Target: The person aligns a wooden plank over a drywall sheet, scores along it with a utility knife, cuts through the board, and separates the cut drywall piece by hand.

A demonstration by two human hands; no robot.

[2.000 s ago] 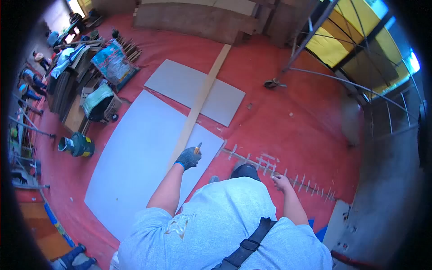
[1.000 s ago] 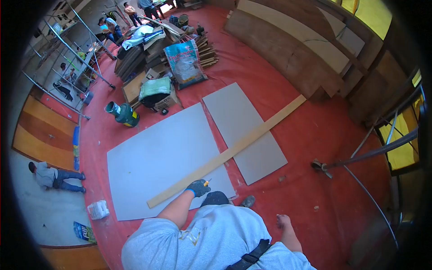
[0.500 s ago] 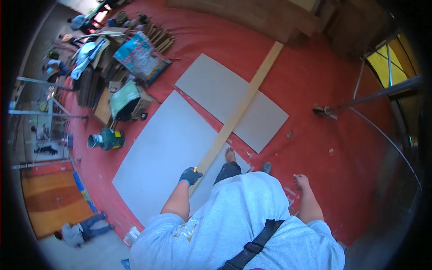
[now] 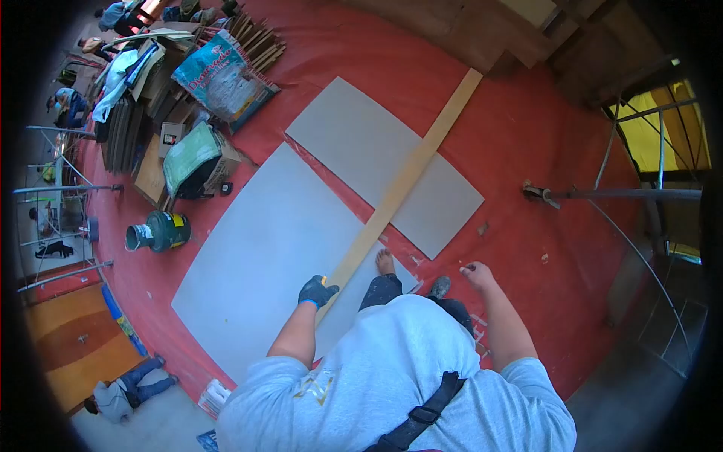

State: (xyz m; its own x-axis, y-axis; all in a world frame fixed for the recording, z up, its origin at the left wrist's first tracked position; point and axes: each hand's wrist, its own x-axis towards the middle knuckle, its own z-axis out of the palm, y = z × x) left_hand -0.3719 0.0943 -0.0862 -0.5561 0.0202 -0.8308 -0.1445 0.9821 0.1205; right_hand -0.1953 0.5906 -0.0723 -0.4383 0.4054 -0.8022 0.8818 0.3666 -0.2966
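My left hand [image 4: 315,292], in a dark glove with a blue cuff, is at the near end of a long, straight wooden plank [image 4: 404,181]. Its fingers are curled around a small yellow object [image 4: 324,280], mostly hidden, whose kind I cannot make out. The plank lies across a large pale sheet [image 4: 263,241] and a smaller grey sheet [image 4: 361,135] on the floor. Bare and raised to the right of my feet, my right hand [image 4: 476,277] has its fingers pinched together, with something small and dark at the tips. My bare foot [image 4: 385,262] is on the large sheet beside the plank.
Red covering [image 4: 527,248] spreads over the floor. A green container [image 4: 167,231], a bag-draped box [image 4: 192,162], a printed sack [image 4: 222,79] and stacked boards stand left. Scaffold legs with a caster [image 4: 536,193] are at right. Several people are at far left.
My right hand has come up and inward from lower right, its fingers now pinched. My left hand stays at the plank's near end. The view has shifted slightly.
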